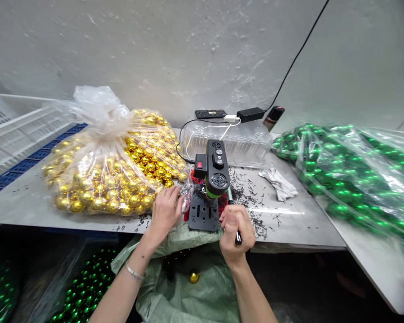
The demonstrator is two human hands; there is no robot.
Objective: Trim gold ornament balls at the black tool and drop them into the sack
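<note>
My right hand point(237, 231) is wrapped around a lever handle point(238, 239), whose black end sticks out below the fist. The lever belongs to a small black press machine point(217, 168) with a round vent and buttons on top, standing on a slotted black base plate point(204, 215). My left hand point(167, 208) is left of the plate, at the edge of a clear bag of gold baubles point(111, 188). Its fingers are bent, and their tips and anything in them are hidden. A single gold bauble point(194, 276) shows over the green sack point(191, 300) below the table edge.
Behind the machine is a clear plastic box point(249, 146) bearing a power adapter point(251, 114) and cables. White gloves point(278, 183) and scattered black bits lie right of it. A bag of green baubles point(350, 166) fills the right; a white crate point(16, 134) stands left.
</note>
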